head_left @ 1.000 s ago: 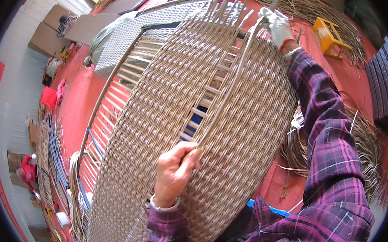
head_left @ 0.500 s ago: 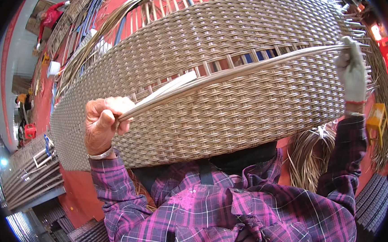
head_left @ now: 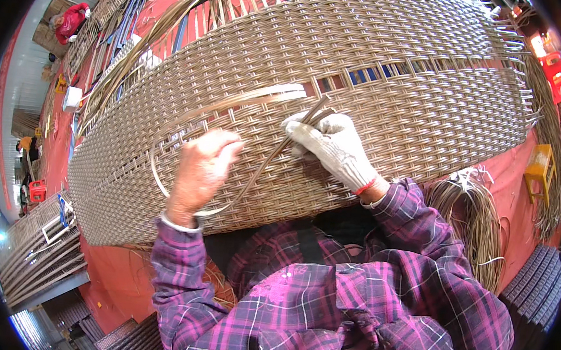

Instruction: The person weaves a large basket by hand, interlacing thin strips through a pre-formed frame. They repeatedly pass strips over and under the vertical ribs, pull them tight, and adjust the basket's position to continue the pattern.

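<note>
On the person's lap lies a big woven panel (head_left: 366, 64), bumpy and brown, wide and curved. The right hand (head_left: 331, 146), in a white knit glove, is closed around thin flat strips (head_left: 275, 152) poking up from the weave. The bare left hand (head_left: 203, 169) presses on the panel with bent fingers, beside a looping strip. Loose strands (head_left: 473, 214) lie on the red floor (head_left: 117, 280).

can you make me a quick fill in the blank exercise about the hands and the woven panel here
1. The right hand wears a white ____ and grips loose strands.
2. The left hand is ____, pressed on the woven rattan panel.
3. Both sleeves are purple ____ cloth.
4. At the far right a small ____ stool stands on the red floor.

Missing words: glove; bare; plaid; yellow
</note>
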Demonstrator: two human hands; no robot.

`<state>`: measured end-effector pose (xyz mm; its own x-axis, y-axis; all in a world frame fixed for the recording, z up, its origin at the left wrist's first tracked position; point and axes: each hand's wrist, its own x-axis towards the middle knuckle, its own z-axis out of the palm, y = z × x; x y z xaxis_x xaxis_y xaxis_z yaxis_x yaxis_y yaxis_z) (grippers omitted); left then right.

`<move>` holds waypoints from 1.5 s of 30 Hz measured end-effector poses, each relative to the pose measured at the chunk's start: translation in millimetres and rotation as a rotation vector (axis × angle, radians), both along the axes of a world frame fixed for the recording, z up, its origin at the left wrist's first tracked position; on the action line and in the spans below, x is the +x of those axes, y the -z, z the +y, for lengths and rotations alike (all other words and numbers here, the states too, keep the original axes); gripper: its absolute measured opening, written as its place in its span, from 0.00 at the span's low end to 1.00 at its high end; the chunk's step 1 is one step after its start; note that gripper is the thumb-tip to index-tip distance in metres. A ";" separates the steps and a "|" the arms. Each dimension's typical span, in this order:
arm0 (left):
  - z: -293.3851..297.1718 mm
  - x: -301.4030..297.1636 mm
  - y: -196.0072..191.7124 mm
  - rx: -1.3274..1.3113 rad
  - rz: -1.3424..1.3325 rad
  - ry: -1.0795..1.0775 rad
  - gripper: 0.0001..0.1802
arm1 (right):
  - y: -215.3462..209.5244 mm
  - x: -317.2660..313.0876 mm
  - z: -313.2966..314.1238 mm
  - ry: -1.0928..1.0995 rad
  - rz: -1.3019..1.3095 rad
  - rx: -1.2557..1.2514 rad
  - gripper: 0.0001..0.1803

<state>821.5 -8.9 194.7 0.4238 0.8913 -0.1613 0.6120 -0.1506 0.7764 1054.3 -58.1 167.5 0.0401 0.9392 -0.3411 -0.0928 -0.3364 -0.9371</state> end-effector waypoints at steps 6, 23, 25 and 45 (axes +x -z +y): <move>-14.2 74.6 7.9 0.123 -0.202 0.147 0.24 | 4.0 1.3 -6.2 0.123 0.150 -0.029 0.12; -21.6 68.8 16.6 -0.522 -0.339 0.079 0.15 | -13.1 43.9 -3.3 0.112 0.555 0.006 0.14; -19.0 69.5 15.9 -0.582 -0.346 0.112 0.12 | -15.0 50.4 -6.6 0.117 0.657 -0.053 0.15; -4.2 111.9 19.3 -0.725 -0.567 0.171 0.12 | -7.6 69.8 -26.0 0.112 0.680 0.115 0.14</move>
<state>933.4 -13.1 175.4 0.7255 0.5721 -0.3826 0.1279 0.4342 0.8917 1124.1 -84.1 175.1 -0.0483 0.9734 -0.2238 -0.6998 -0.1928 -0.6878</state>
